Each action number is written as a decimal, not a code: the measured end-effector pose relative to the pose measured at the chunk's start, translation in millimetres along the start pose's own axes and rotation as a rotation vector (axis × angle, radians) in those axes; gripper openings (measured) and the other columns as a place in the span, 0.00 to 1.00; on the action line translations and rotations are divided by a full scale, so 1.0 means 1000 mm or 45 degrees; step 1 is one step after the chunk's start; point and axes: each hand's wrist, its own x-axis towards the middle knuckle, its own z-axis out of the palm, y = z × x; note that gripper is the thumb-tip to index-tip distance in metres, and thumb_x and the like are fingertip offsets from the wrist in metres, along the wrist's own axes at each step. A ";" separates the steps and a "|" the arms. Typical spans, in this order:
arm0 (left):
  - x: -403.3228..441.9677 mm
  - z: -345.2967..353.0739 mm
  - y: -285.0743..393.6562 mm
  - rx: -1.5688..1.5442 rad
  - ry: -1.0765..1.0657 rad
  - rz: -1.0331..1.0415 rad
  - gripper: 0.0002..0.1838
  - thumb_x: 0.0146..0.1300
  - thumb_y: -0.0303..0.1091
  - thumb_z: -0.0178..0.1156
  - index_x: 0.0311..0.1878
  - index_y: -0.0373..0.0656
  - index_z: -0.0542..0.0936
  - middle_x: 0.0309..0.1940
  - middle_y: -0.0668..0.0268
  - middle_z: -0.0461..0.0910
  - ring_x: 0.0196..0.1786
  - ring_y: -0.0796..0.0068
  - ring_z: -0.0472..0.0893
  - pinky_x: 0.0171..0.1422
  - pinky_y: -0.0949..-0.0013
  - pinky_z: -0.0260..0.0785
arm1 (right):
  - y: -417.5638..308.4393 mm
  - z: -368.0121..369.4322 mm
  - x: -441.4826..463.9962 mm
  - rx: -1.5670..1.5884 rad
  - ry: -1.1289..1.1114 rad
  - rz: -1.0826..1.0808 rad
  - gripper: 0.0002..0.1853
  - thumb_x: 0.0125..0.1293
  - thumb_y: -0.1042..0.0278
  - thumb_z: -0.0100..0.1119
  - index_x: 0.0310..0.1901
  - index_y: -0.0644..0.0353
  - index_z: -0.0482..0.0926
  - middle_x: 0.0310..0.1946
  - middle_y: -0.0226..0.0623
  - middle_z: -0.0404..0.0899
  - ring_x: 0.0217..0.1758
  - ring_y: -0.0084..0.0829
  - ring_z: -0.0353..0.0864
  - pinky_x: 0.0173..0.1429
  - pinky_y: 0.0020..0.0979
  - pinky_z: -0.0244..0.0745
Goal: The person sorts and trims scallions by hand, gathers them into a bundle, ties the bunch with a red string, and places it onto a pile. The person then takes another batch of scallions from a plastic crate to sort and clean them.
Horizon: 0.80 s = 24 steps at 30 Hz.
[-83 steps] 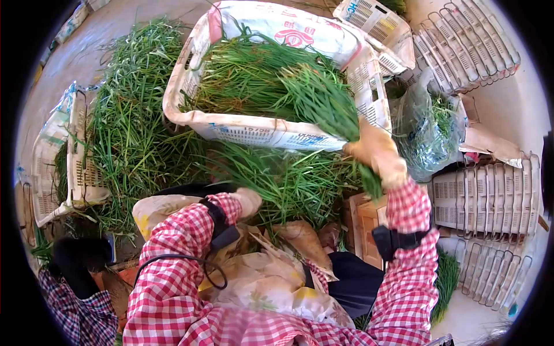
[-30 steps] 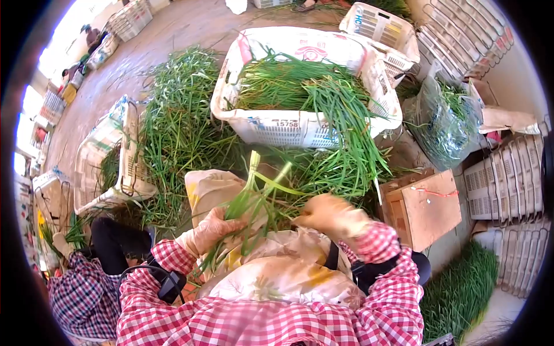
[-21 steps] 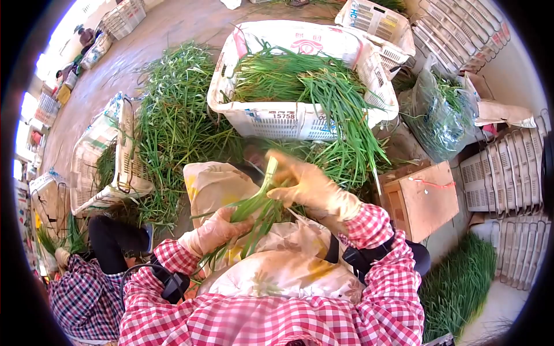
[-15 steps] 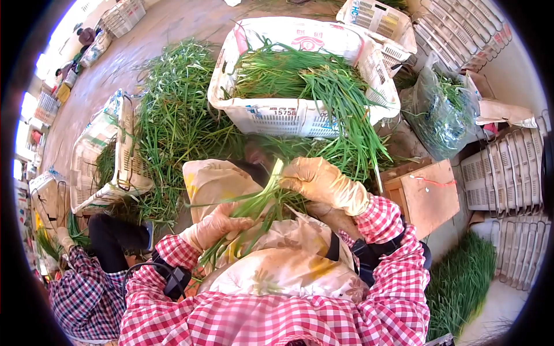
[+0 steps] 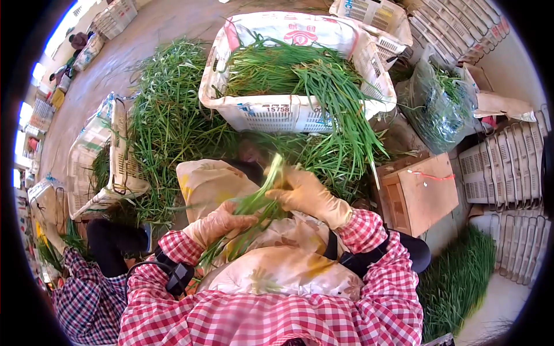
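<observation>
Over my lap, my gloved left hand is closed around a small bunch of green chives. The pale stalk ends point up and away from me, while the leaves hang down past my fingers toward the apron. My gloved right hand is at the upper part of the same bunch, its fingers curled against the stalks and slightly blurred. Beyond both hands, a white plastic crate holds long chives, and some of them spill over its front right corner.
Loose chives lie heaped left of the crate, near a tilted crate. On the right are a wooden box, a plastic bag, stacked crates and more chives. Another person's checked sleeve shows at lower left.
My right hand has moved left and slightly down, closer to my left hand along the bunch. My left hand stays around the chives. The view has shifted slightly.
</observation>
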 end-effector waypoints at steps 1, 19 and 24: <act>0.002 -0.005 -0.004 0.063 0.016 -0.021 0.18 0.59 0.29 0.63 0.53 0.39 0.76 0.41 0.72 0.79 0.42 0.86 0.75 0.45 0.79 0.67 | 0.004 -0.002 0.000 -0.160 0.054 -0.334 0.16 0.61 0.67 0.61 0.49 0.61 0.73 0.34 0.42 0.80 0.31 0.30 0.81 0.34 0.27 0.76; -0.004 -0.005 0.010 0.103 0.042 -0.033 0.10 0.56 0.30 0.63 0.41 0.39 0.79 0.23 0.71 0.77 0.21 0.86 0.70 0.22 0.80 0.59 | -0.010 -0.029 -0.025 -1.151 0.366 -0.491 0.29 0.57 0.38 0.57 0.54 0.48 0.76 0.55 0.34 0.73 0.63 0.36 0.66 0.73 0.54 0.32; 0.000 0.005 0.007 0.060 0.124 0.024 0.09 0.54 0.30 0.65 0.39 0.40 0.80 0.23 0.73 0.77 0.21 0.86 0.70 0.26 0.79 0.62 | 0.014 -0.008 -0.001 -0.914 0.116 -0.251 0.17 0.60 0.47 0.57 0.32 0.51 0.84 0.27 0.36 0.80 0.40 0.39 0.78 0.65 0.52 0.52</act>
